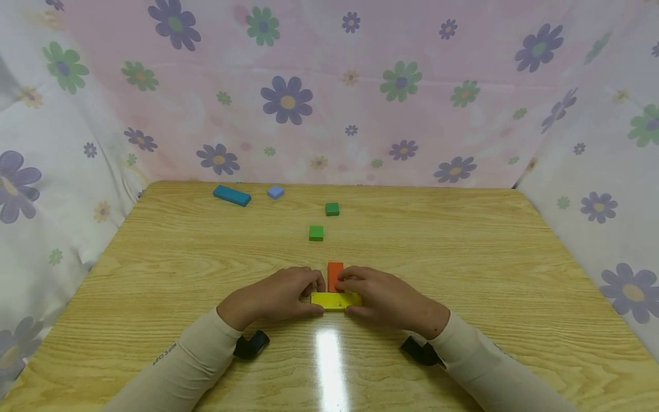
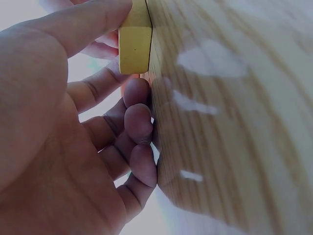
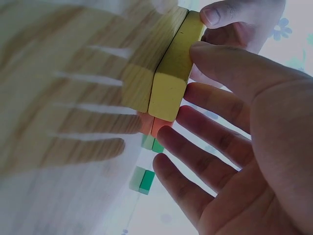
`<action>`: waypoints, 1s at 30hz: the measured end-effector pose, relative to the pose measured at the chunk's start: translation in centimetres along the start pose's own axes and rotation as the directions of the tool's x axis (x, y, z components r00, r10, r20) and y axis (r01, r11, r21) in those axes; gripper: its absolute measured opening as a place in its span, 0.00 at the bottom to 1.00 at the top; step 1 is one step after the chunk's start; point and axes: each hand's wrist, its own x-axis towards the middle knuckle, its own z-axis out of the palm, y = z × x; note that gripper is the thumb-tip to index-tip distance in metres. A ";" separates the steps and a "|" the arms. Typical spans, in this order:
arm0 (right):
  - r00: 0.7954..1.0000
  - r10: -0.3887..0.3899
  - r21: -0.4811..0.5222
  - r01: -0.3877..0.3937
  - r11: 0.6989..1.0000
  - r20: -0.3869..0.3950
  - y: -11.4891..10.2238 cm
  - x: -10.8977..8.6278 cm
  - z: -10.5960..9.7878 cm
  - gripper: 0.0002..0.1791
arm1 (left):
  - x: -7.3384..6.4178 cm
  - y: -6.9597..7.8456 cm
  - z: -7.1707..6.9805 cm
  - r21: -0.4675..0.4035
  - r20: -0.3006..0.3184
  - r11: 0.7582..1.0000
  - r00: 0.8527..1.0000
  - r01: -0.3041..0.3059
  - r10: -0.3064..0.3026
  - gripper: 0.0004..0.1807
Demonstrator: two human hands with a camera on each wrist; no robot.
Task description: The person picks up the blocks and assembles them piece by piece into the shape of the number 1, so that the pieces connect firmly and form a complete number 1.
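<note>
Left hand (image 1: 273, 293) and right hand (image 1: 388, 296) pinch opposite ends of a smooth yellow bar (image 1: 332, 301), corners slightly rounded; orange oblong block (image 1: 334, 273) just behind; tabletop (image 1: 453, 240) glossy, wood-grained.

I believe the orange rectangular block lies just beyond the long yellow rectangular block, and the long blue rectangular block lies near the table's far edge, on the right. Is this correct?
Wrong side: the head view shows the long blue block on the left, near the far edge of the table. The orange block lies just beyond the yellow block.
</note>
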 end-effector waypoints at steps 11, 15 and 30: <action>1.000 -0.026 -0.019 0.026 0.999 -0.017 0.1 0.0 0.2 0.23 | 0.0 -0.1 0.2 0.007 -0.005 1.000 1.000 0.008 -0.008 0.16; 0.999 -0.025 -0.024 0.025 0.999 -0.023 0.2 0.0 0.3 0.23 | 0.0 -0.1 0.2 0.015 -0.003 1.000 1.000 0.012 -0.012 0.16; 1.000 -0.015 -0.013 0.015 1.000 -0.026 0.1 0.1 0.2 0.22 | 0.1 -0.2 0.2 0.007 -0.001 1.000 1.000 0.028 -0.028 0.16</action>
